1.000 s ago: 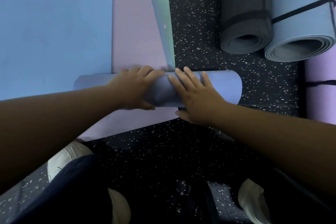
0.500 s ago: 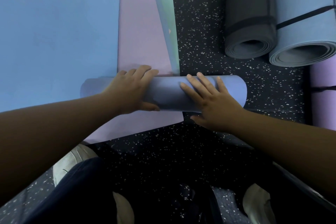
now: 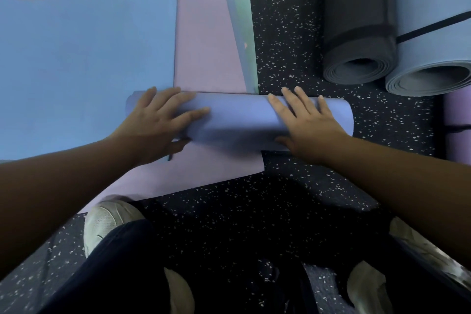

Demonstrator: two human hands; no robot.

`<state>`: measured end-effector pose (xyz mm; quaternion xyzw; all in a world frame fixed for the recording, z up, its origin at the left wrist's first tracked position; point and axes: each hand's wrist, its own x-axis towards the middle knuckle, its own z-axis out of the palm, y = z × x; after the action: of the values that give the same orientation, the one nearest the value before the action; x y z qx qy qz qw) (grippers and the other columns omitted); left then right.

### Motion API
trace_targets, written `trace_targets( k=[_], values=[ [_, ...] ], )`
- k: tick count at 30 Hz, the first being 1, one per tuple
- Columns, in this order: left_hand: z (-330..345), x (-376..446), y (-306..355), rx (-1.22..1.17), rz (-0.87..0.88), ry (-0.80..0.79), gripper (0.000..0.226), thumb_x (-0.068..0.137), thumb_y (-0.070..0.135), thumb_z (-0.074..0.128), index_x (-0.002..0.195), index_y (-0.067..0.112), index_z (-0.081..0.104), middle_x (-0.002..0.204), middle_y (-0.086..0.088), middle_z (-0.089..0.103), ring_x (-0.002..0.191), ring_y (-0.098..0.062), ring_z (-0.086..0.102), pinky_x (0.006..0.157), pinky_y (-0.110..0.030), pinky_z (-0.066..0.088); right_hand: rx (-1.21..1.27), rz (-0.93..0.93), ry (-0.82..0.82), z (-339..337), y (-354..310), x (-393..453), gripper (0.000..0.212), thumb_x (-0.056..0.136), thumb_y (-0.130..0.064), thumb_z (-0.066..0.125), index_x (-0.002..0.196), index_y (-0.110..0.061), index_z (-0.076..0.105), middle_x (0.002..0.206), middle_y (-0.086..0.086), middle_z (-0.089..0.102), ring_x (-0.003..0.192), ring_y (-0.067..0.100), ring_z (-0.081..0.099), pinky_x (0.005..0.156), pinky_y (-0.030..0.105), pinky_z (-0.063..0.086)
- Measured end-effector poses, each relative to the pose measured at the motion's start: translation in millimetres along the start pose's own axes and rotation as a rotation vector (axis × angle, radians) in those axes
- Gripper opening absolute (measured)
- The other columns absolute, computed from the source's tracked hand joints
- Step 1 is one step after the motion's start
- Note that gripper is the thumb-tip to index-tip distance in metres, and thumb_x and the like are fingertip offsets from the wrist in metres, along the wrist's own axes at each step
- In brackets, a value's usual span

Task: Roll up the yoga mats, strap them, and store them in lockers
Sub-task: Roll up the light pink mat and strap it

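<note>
Both hands, left (image 3: pixel 158 120) and right (image 3: pixel 305 122), press flat with fingers straight atop the half-rolled mat (image 3: pixel 242 120) on the floor (image 3: pixel 293 33); even pressure across both ends should keep the roll tight and square.
</note>
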<state>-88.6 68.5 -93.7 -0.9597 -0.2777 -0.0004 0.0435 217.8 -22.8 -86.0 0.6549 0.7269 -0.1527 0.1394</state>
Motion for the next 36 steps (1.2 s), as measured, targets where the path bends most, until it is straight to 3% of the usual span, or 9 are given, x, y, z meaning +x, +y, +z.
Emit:
trace_targets(
  k=[3,6,12,15,19,24,28,30,36],
  values=[
    [2,6,0,0.020,-0.089,-0.017,0.073,0.074,0.044,0.065,0.139,0.024,0.040,0.139,-0.019,0.048,0.121,-0.041,0.047,0.094,-0.063,0.036,-0.008,0.031,0.153,6,-4,-1,0.073,0.095,-0.033,0.053,0.153,-0.017,0.014,0.159,0.014,0.014,0.145,0.033,0.017,0.111,0.057,0.021],
    [2,13,4,0.045,-0.165,0.023,0.084,0.065,0.049,0.074,0.138,0.019,0.044,0.133,-0.020,0.051,0.117,-0.037,0.043,0.090,-0.059,0.037,-0.112,-0.054,0.457,17,-2,0,0.056,0.076,-0.010,0.070,0.129,-0.007,0.054,0.128,0.023,0.053,0.103,0.039,0.057,0.078,0.044,0.048],
    [-1,29,15,0.258,-0.190,-0.004,0.094,0.055,0.052,0.080,0.130,0.004,0.049,0.113,-0.017,0.057,0.095,-0.035,0.054,0.074,-0.043,0.044,-0.146,-0.165,0.606,17,-5,-6,0.034,0.073,-0.003,0.045,0.104,-0.006,0.059,0.105,0.018,0.059,0.086,0.034,0.054,0.069,0.039,0.040],
    [-2,34,16,0.263,-0.206,0.001,0.092,0.055,0.048,0.081,0.129,0.004,0.049,0.111,-0.018,0.057,0.092,-0.035,0.055,0.073,-0.043,0.044,-0.072,-0.441,0.498,38,-7,-26,0.025,0.074,-0.019,0.046,0.098,-0.014,0.052,0.101,0.010,0.052,0.086,0.029,0.049,0.074,0.039,0.037],
    [0,34,16,0.261,-0.210,0.017,0.092,0.055,0.047,0.082,0.129,0.003,0.048,0.112,-0.019,0.056,0.092,-0.035,0.056,0.073,-0.044,0.044,0.020,-0.776,0.076,71,-14,-75,0.026,0.072,-0.028,0.041,0.093,-0.024,0.056,0.092,0.001,0.059,0.081,0.019,0.056,0.063,0.029,0.051],
    [1,32,18,0.296,-0.216,0.017,0.094,0.055,0.049,0.082,0.130,0.005,0.047,0.112,-0.018,0.056,0.092,-0.035,0.056,0.072,-0.042,0.044,0.025,-0.991,-0.303,99,-11,-120,0.026,0.073,-0.035,0.042,0.083,-0.034,0.066,0.112,-0.005,0.064,0.100,0.014,0.063,0.071,0.023,0.054],
    [1,30,21,0.314,-0.224,0.020,0.096,0.054,0.052,0.082,0.130,0.006,0.047,0.113,-0.017,0.056,0.094,-0.033,0.055,0.074,-0.042,0.045,-0.019,-1.067,-0.327,103,-12,-119,0.012,0.065,-0.040,0.067,0.076,-0.041,0.071,0.129,-0.009,0.060,0.116,0.013,0.059,0.084,0.026,0.053],
    [2,30,21,0.316,-0.224,0.028,0.095,0.054,0.052,0.081,0.130,0.006,0.047,0.113,-0.017,0.057,0.094,-0.034,0.056,0.074,-0.042,0.045,-0.002,-1.070,-0.347,101,-15,-117,0.030,0.056,-0.045,0.080,0.085,-0.040,0.073,0.130,-0.011,0.059,0.118,0.013,0.059,0.086,0.029,0.053],
    [4,29,21,0.309,-0.220,0.044,0.096,0.055,0.052,0.082,0.131,0.005,0.047,0.115,-0.019,0.056,0.096,-0.035,0.055,0.076,-0.044,0.046,0.042,-1.012,-0.288,100,-18,-116,0.049,0.059,-0.041,0.075,0.104,-0.024,0.071,0.125,-0.008,0.062,0.116,0.016,0.059,0.090,0.034,0.051]
  ],
)
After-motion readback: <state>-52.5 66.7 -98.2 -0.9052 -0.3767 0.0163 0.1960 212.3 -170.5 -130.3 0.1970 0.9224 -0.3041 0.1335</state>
